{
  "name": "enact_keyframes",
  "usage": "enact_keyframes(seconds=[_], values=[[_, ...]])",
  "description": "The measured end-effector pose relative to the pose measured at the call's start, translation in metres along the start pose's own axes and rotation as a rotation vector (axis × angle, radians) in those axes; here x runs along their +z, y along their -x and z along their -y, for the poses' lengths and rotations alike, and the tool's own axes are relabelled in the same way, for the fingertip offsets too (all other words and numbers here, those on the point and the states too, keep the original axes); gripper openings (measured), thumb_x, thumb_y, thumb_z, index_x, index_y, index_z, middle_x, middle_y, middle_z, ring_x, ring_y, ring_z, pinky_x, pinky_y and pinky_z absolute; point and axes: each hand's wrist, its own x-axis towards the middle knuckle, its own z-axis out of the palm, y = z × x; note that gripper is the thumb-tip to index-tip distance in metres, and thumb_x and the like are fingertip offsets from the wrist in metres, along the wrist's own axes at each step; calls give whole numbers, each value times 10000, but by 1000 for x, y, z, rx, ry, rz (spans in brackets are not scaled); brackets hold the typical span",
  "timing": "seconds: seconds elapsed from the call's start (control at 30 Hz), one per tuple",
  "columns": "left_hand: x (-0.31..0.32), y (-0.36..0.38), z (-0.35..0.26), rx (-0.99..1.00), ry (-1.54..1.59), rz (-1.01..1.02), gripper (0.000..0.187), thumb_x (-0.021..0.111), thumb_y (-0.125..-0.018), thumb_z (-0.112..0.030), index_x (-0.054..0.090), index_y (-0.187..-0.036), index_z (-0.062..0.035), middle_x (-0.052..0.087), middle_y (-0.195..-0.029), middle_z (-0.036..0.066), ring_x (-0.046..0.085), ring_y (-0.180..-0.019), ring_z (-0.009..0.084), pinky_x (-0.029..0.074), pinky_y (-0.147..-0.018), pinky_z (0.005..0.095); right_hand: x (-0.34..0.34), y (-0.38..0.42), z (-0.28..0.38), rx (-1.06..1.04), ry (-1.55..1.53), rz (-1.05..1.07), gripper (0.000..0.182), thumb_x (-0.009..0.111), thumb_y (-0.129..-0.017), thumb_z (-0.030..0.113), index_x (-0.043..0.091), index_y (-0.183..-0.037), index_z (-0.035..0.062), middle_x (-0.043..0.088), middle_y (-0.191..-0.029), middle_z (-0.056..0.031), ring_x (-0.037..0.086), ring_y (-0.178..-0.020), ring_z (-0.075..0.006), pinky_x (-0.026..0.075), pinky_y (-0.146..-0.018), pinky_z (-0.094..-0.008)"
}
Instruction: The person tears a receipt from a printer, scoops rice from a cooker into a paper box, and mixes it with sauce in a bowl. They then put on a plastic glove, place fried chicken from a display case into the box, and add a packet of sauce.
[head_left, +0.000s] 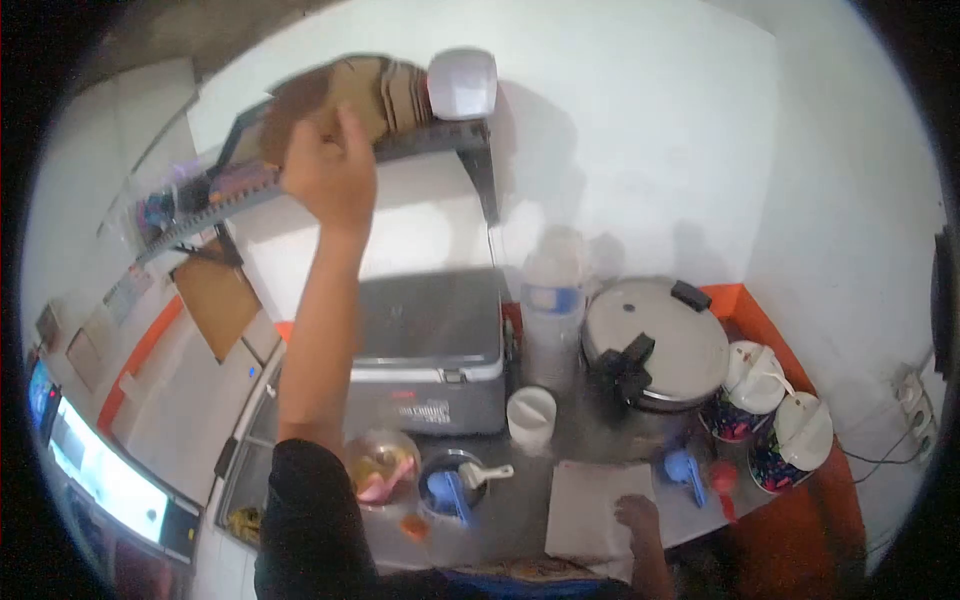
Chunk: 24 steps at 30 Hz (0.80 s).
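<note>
My left hand point(330, 170) is raised to the wall shelf, its fingers apart and blurred in front of brown cardboard pieces point(355, 95) standing on edge. Down at the counter's front, my right hand point(637, 515) rests at the right side of a white sheet point(590, 510), fingers loosely bent over it. To the left of the sheet, a dark bowl point(440, 460) holds a blue scoop point(448, 497) and a pale-handled tool point(487, 474). Another blue scoop point(686, 474) and a red scoop point(724, 487) lie to the right of the sheet.
A grey cool box point(430, 380) stands behind a clear bowl point(385, 450) with something pink. Beside it are a white tub point(531, 417), a tall clear container point(553, 320) and a lidded pot point(655, 340). Two patterned canisters point(790, 440) stand at right. The metal shelf point(430, 138) overhangs the counter.
</note>
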Motion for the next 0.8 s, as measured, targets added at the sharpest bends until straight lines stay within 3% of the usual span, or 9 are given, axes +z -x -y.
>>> enact_keyframes(seconds=[0.1, 0.2, 0.23, 0.33, 0.43, 0.53, 0.57, 0.67, 0.8], values=[[-58, 7, -22, 30, 76, 17, 165, 732, -835, -125, 635, -819, 7, 673, -730, 94, 612, -623, 121, 471, -546, 250, -12, -7, -12, -133, 7, 144, 323, 680, -769, 141, 618, -1054, 1, 642, -977, -81, 603, -828, -163, 501, -704, -287], [-130, 48, -25, -74, 323, 150, 237, 706, -860, -110, 595, -1020, 26, 680, -898, 144, 654, -785, 176, 522, -699, 251, 10, 1, 5, -75, 101, 31, 296, 652, -815, 171, 618, -1063, 14, 650, -992, -67, 597, -864, -159, 482, -779, -300], [-153, 62, -51, -342, 275, 131, 168, 675, -869, -87, 602, -947, 43, 683, -897, 135, 657, -815, 178, 522, -697, 258, 23, 8, 17, -25, 103, 29, 274, 638, -822, 157, 622, -1061, 24, 653, -1003, -69, 599, -857, -164, 476, -788, -293], [-246, 81, -66, -124, 71, 966, 229, 667, -843, -145, 614, -991, 22, 683, -905, 126, 671, -788, 241, 536, -690, 322, 52, 12, 31, 58, 116, 86, 269, 626, -829, 150, 617, -1068, 29, 653, -1001, -75, 605, -854, -171, 477, -783, -301], [-288, 131, -72, -136, 223, 1156, 205, 677, -823, -192, 635, -932, -24, 668, -853, 111, 636, -751, 265, 497, -686, 374, 94, 12, 30, -2, 184, 270, 273, 630, -825, 148, 616, -1070, 29, 653, -978, -77, 607, -869, -173, 477, -777, -309], [-319, 187, -98, -286, 441, 1306, 187, 687, -803, -240, 655, -873, -69, 653, -800, 95, 602, -715, 288, 458, -683, 426, 139, 4, 22, 59, 187, 402, 436, 643, -818, 142, 514, -1214, 12, 601, -1141, -100, 607, -924, -173, 481, -812, -330], [-322, 201, -108, -404, 549, 1401, 183, 691, -797, -255, 662, -853, -84, 648, -782, 90, 591, -703, 296, 445, -681, 443, 149, 1, 20, 56, 208, 459, 705, 693, -790, 121, 324, -1380, 10, 456, -1335, -142, 568, -1072, -221, 477, -892, -365], [-332, 246, -129, -656, 739, 1622, 154, 667, -813, -238, 661, -832, -86, 650, -806, 91, 581, -765, 289, 443, -729, 434, 169, 7, 15, -260, 358, 451, 979, 780, -724, 123, 147, -1465, 45, 296, -1452, -162, 446, -1244, -280, 420, -1001, -405], [-367, 309, -141, -732, 1063, 1728, 108, 636, -798, -204, 686, -824, -112, 634, -819, 77, 565, -850, 289, 432, -767, 415, 168, 9, 22, -279, 620, 679, 1223, 895, -590, 187, 76, -1494, 100, 284, -1471, -163, 278, -1374, -290, 302, -1098, -419]])
